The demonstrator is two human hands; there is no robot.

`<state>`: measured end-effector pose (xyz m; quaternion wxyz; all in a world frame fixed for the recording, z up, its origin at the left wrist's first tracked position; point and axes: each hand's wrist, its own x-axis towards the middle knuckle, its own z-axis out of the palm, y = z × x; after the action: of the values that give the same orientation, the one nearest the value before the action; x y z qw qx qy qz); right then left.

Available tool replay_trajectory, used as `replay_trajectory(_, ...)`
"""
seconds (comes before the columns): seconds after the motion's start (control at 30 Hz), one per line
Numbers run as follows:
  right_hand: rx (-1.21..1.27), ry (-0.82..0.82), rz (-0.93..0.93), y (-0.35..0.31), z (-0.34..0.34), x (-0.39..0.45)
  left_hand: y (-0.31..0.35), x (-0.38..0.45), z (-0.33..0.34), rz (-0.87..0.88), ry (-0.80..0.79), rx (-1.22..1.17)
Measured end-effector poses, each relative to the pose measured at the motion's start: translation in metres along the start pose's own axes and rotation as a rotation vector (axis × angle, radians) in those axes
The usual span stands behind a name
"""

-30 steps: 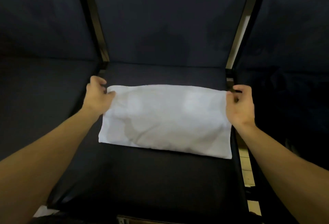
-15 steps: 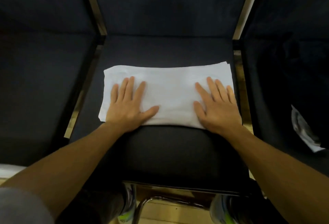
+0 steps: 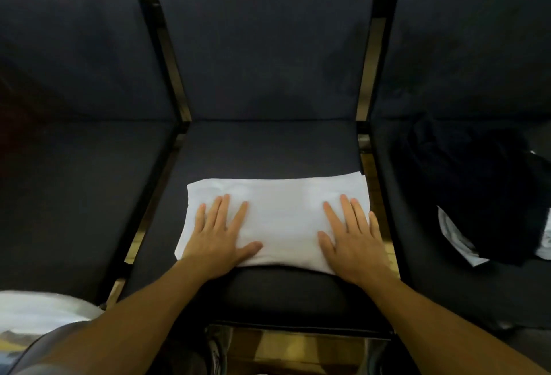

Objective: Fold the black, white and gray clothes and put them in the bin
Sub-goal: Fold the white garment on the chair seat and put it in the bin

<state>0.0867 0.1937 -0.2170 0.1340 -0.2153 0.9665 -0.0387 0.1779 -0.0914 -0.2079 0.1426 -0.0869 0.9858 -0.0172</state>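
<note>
Change: both hands have gone from pinching the far corners of the white garment [image 3: 280, 213] to lying flat on it.
Meaning: fold looks finished and is being smoothed; binning remains.
Left hand [image 3: 219, 236]: palm down, fingers spread, pressing the cloth's left half.
Right hand [image 3: 354, 239]: the same on the right half.
Location: middle chair seat [image 3: 268, 151]; dark clothes [image 3: 465, 189] wait on the right seat.

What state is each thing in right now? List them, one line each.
white garment: folded into a flat rectangle, lying on the middle chair seat.
left hand: fingers straight, pressing flat on the garment's left part.
right hand: fingers straight, pressing flat on its right part.
black clothes: unfolded heap on the right seat.
</note>
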Motion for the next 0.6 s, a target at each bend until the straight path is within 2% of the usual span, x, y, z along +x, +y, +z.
replay_trajectory(0.17, 0.180, -0.016, 0.037, -0.005, -0.012, -0.024, 0.050, -0.037, 0.009, 0.171, 0.255, -0.077)
replay_trajectory(0.2, 0.255, 0.045, 0.071, -0.007, -0.016, -0.029, 0.059, -0.047, 0.010, 0.196, 0.265, -0.104)
replay_trajectory(0.3, 0.355, 0.261, 0.226, -0.005, -0.021, -0.042, 0.074, -0.061, 0.020, 0.162, 0.168, -0.136)
replay_trajectory(0.33, 0.361, 0.257, 0.257, -0.004, -0.021, -0.046, 0.074, -0.063, 0.024, 0.143, 0.157, -0.132)
replay_trajectory(0.5, 0.420, 0.013, 0.397, -0.001, -0.025, -0.051, 0.078, -0.066, 0.028, 0.133, 0.156, -0.097)
replay_trajectory(0.6, 0.476, -0.029, 0.385, -0.007, -0.033, -0.046, 0.075, -0.063, 0.033, 0.120, 0.196, -0.100)
